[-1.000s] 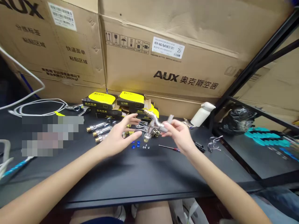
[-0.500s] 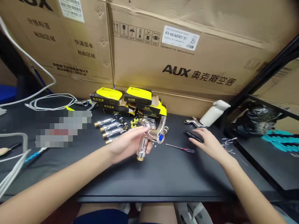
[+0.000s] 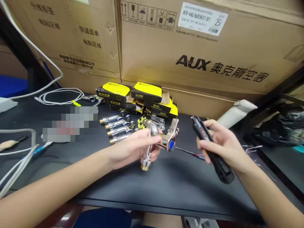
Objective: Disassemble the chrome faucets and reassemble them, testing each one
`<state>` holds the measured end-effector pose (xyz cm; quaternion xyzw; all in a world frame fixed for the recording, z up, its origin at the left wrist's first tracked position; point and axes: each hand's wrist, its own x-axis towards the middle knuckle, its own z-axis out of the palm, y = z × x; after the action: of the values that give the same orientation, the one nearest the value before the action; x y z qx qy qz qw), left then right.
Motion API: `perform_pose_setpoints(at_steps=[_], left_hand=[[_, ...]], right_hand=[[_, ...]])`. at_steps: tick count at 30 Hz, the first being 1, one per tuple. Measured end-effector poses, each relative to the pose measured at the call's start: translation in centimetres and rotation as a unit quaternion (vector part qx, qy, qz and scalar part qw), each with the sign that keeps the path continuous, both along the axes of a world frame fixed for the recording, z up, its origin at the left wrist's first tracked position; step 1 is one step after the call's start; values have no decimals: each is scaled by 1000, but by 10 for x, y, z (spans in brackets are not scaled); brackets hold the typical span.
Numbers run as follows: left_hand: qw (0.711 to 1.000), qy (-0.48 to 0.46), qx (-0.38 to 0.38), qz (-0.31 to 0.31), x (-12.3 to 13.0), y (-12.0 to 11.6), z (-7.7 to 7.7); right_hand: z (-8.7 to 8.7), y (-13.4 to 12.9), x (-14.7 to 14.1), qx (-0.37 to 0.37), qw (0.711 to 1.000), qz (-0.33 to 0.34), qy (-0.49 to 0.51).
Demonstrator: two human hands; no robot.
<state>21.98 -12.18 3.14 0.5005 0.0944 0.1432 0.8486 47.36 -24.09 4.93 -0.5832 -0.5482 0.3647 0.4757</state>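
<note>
My left hand [image 3: 136, 144] is wrapped round a chrome faucet [image 3: 154, 128] and holds it above the table. The faucet has a blue dot on its front, a flat lever pointing up, and a brass-threaded end pointing down. In my right hand [image 3: 219, 142] is a black utility knife [image 3: 209, 139] with lettering on its side, slanting from upper left to lower right. Behind it a screwdriver [image 3: 190, 152] lies on the table, partly hidden. Several chrome pipe fittings [image 3: 118, 123] with brass ends lie in a row behind my left hand, near yellow-and-black plastic pieces [image 3: 142, 122].
Black-and-yellow boxes [image 3: 147, 91] are stacked at the back, before large cardboard cartons [image 3: 152, 50]. A white bottle [image 3: 237, 112] lies tilted at the right. White cables [image 3: 57, 95] and a blurred-out item [image 3: 68, 126] are on the left of the black table [image 3: 166, 186].
My right hand has picked up the utility knife from the table and raised it towards the faucet. The faucet stays in my left hand, slightly turned. The view has tilted down a little.
</note>
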Motion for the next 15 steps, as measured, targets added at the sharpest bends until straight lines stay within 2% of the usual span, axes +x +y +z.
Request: perform_pose_setpoints(at_steps=[2,4,8,11,15], left_hand=[[1000,6,8,17,1,2,0],[999,20,14,42,2,3,-1],[993,65,13,102,4,-1,-2],[989,97,13,109,6,-7,-3],[987,118,21,106,8,-13,-2]], right_hand=[[-1,6,-26,2,995,62,72],[-11,9,-42,-7,986,95,138],[-31,1,-55,-94,958,129,236],[-33,-9,-58,-152,949,135,240],[-37,-13,-57,-152,960,114,207]])
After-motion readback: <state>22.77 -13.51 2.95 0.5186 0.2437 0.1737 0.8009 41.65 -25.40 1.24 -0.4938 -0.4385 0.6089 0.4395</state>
